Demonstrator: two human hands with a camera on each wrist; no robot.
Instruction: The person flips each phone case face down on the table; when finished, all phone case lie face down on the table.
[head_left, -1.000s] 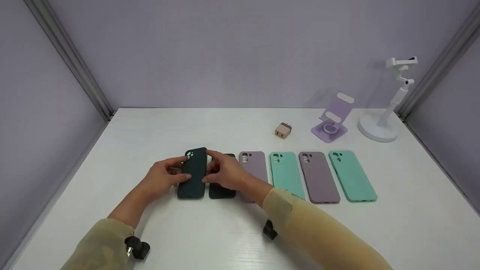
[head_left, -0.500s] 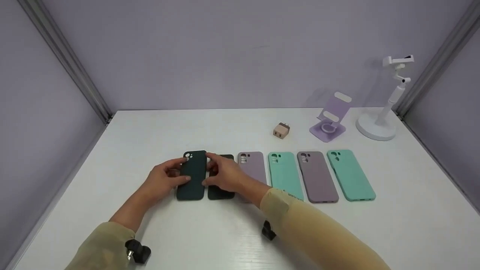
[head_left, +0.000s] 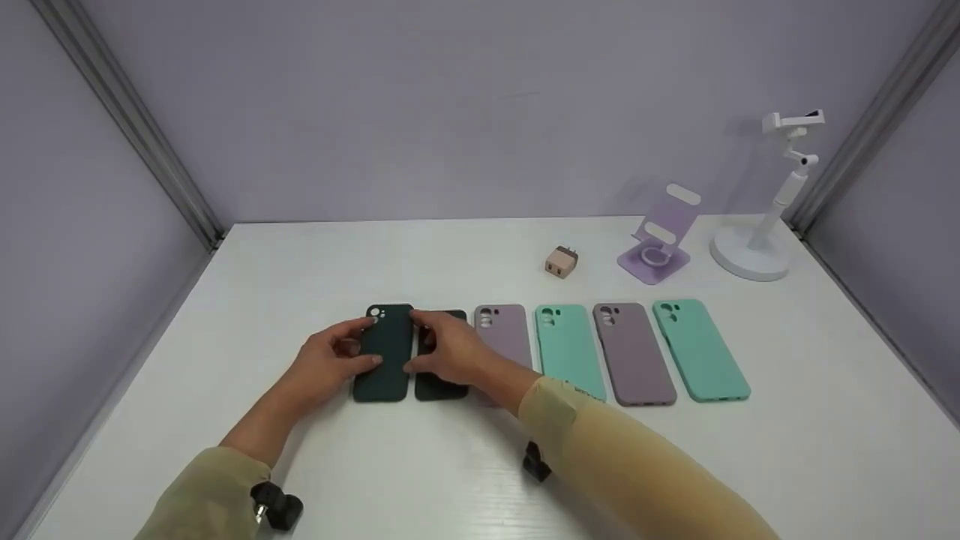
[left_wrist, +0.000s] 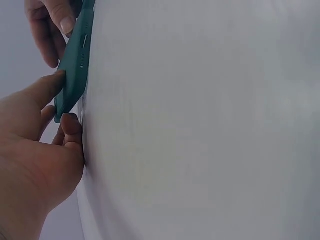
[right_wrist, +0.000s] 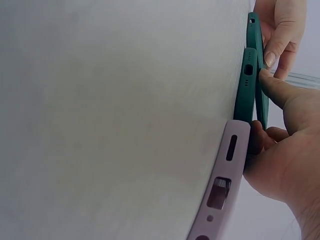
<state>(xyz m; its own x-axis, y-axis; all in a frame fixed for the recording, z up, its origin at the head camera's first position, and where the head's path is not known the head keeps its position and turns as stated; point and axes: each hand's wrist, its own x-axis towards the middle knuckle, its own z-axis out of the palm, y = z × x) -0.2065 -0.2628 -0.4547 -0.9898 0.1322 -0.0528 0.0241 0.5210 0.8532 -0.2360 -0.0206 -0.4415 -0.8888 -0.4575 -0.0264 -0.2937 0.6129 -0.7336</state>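
Observation:
A dark green phone case (head_left: 391, 349) lies back side up at the left end of a row, its camera cutouts at the top left. My left hand (head_left: 328, 364) holds its left side, thumb (left_wrist: 45, 90) on one face and fingers at the edge. From the other side my right hand (head_left: 456, 351) grips the right edge, index finger near the top corner and thumb lower down. Beneath that hand is a second dark green case (head_left: 441, 388), partly hidden, with a narrow gap between the two. The right wrist view shows the second case's port end (right_wrist: 245, 92).
Rightward the row continues with a purple case (head_left: 504, 334), partly covered by my right wrist, a teal case (head_left: 571, 349), another purple case (head_left: 636, 360) and another teal one (head_left: 703, 352). Behind stand a pink charger plug (head_left: 561, 262), a purple phone stand (head_left: 666, 225) and a white stand (head_left: 750, 255).
The held green case's top has come slightly nearer, and the case now sits straighter beside the second one. Both hands keep their hold. The head view has shifted a little.

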